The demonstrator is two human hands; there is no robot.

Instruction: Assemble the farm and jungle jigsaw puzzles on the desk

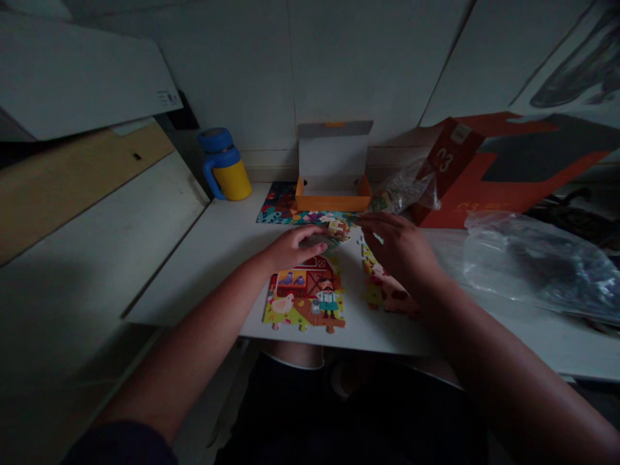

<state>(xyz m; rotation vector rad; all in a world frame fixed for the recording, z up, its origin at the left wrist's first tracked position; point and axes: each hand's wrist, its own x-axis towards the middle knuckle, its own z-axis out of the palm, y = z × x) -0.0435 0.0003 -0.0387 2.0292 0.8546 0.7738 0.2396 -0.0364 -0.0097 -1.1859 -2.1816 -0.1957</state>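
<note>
A partly joined jigsaw puzzle (310,297) with a red barn and a farmer lies on the white table (217,258). My left hand (293,247) rests flat on its upper edge, fingers stretched toward a small loose puzzle piece (338,228). My right hand (402,248) hovers palm down over a second joined puzzle section (382,294), fingers spread and reaching toward the same piece. Neither hand visibly grips anything.
An open orange box (333,194) stands at the back on a colourful puzzle sheet (276,206). A blue and yellow mug (223,165) stands at the back left. An orange carton (484,171) and plastic bags (537,265) fill the right side.
</note>
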